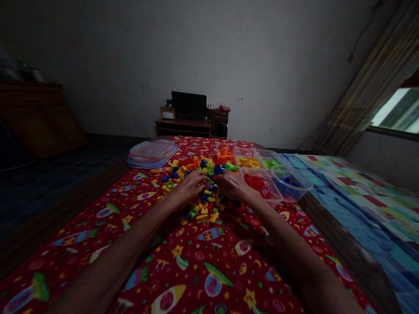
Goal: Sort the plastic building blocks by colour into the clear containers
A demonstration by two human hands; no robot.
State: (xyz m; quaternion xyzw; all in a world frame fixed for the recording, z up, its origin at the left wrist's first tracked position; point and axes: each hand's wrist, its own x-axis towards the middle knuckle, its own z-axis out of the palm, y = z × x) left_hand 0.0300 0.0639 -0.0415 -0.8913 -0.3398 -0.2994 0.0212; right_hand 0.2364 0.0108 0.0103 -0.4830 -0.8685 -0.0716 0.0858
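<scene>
A heap of mixed toy building blocks [203, 211], in yellow, blue, red, green and orange, lies on the red patterned cloth [209, 261]. My left hand [193, 185] reaches into the heap from the left, its fingers curled among the pieces. Close beside it on the right, my right hand [232, 184] is closed over the heap, its fingertips largely hidden. Whatever either hand grips is too small or covered to make out. Clear plastic boxes right of my right hand hold red blocks [257, 185], yellow blocks [248, 162], orange blocks [225, 152] and green blocks [270, 163].
At the right edge of the cloth stands a round clear tub [299, 192] with a few blue blocks. Stacked plastic lids [152, 153] lie left of the heap. A bed with a patterned cover [369, 187] adjoins the right side. Farther back, a monitor [189, 104] stands on a desk.
</scene>
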